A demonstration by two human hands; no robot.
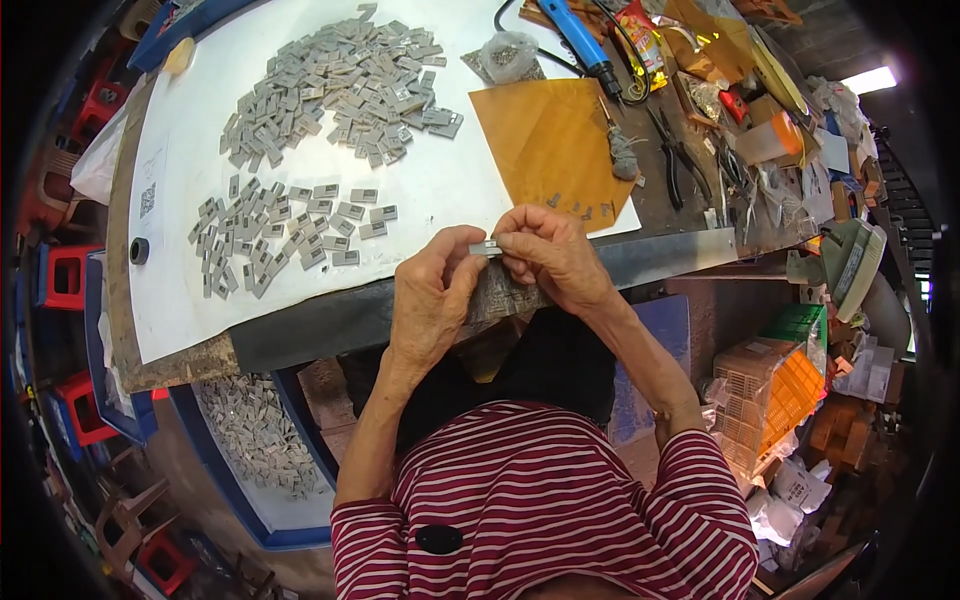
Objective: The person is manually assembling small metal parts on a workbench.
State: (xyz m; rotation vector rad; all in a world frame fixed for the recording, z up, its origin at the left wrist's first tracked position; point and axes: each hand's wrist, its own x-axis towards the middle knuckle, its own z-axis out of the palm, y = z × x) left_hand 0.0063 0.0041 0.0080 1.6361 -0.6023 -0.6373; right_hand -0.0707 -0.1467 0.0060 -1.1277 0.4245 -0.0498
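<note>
Both hands meet just over the near edge of the workbench (300, 330), pinching one small grey metal piece (487, 248) between them. The left hand (432, 290) closes its thumb and forefinger narrowly on the piece's left end, and the right hand (553, 252) curls its fingertips tight on the right end, so the piece lies level between the two grips, held clear of the bench. Just beyond the grip and to its left, on the white sheet (440, 190) that covers the bench, lies a loose spread of like grey pieces (285, 235), some set in rough rows. Farther beyond that sits a larger heap of the same pieces (345, 85). Just beyond the right hand lies an orange-brown sheet (550, 140) with a few small pieces near its close edge. Well beyond the grip and to the right are a blue-handled power tool (580, 35), a pair of dark pliers (675, 150) and a clear bag of small parts (508, 55). Below the grip and to its left, under the bench edge, a blue tray (225, 480) holds more grey pieces.
</note>
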